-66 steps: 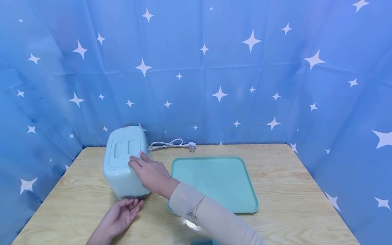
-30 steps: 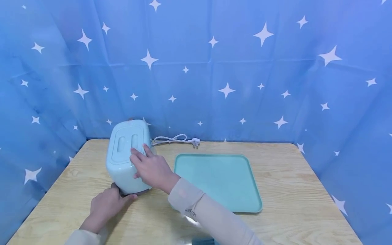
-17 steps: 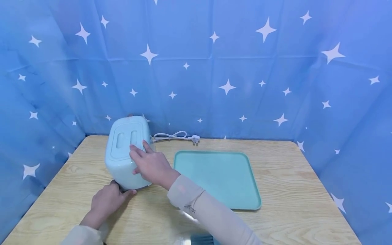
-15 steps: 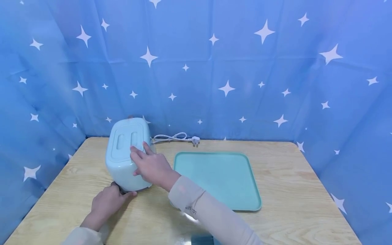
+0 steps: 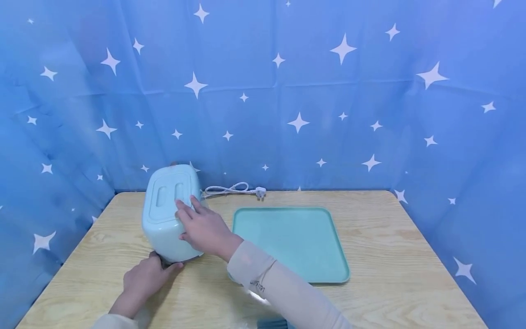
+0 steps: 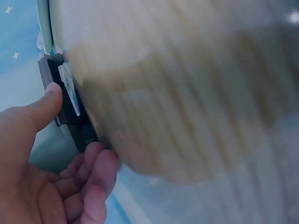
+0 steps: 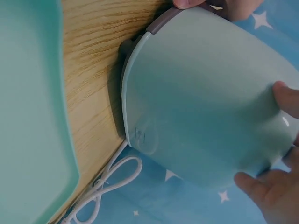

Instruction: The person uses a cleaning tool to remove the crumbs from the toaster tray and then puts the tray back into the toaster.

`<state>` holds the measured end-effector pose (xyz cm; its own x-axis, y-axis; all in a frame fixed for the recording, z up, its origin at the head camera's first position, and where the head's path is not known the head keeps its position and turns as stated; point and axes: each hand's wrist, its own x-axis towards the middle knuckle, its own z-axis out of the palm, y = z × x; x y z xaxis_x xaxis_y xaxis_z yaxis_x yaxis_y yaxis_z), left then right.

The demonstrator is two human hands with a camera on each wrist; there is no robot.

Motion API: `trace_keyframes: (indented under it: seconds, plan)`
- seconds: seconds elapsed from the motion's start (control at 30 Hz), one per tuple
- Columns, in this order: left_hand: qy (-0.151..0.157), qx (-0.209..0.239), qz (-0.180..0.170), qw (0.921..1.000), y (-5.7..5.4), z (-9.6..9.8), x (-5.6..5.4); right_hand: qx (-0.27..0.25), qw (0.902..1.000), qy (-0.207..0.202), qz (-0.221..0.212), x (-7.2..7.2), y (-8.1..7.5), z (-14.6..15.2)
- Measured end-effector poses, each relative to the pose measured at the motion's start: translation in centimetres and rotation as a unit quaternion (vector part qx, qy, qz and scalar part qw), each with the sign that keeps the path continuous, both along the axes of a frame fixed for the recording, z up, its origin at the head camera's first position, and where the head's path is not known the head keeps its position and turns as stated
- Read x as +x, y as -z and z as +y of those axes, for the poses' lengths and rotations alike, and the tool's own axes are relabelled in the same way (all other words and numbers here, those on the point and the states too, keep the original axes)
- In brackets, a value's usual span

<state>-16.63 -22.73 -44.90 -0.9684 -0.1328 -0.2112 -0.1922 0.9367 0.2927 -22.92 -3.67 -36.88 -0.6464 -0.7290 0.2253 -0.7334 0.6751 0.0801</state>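
Observation:
A pale blue toaster [image 5: 172, 201] with two long recesses in its top stands on the left of the table, a white cord running from it. My left hand [image 5: 144, 276] is at its lower near end; the thumb presses a dark strip [image 6: 65, 88] by the base, and the curled fingers [image 6: 96, 158] sit under its lower end. Over the toaster's upper right edge lies my right hand [image 5: 207, 228], fingers extended onto the top and the thumb [image 7: 286, 99] against the side. The toaster's underside is hidden.
A teal tray [image 5: 291, 246] lies at the table's middle, partly behind the right sleeve [image 5: 283, 292]. The looped cord ends in a white plug [image 5: 260, 193] near the back edge. A dark teal object [image 5: 273, 323] shows at the front edge. A starry blue curtain [image 5: 263, 91] closes the back.
Palm up below the toaster at first, my left hand has turned over and taken hold at the base. My right hand keeps touching the upper edge. The view also shifts slightly.

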Motion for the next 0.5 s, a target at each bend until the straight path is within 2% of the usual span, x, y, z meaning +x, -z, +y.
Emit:
trace_keyframes:
  seconds: [0.1,0.2,0.33,0.5]
  plan:
    - [0.008,-0.006,0.0,0.9999,0.0,0.4,0.3,-0.006,0.9986,0.006,-0.052,-0.2,-0.1,0.6]
    - [0.018,-0.014,0.021,0.9995,-0.1,1.0,0.8,-0.027,0.9951,0.027,-0.091,-0.5,-0.1,1.6]
    - [0.022,-0.029,0.049,0.9981,-0.6,2.0,1.3,-0.041,0.9931,0.056,-0.095,-1.2,0.3,3.2]
    - [0.033,-0.041,0.063,0.9966,-0.9,3.0,1.3,-0.029,0.9916,0.087,-0.091,-2.2,1.0,5.3]
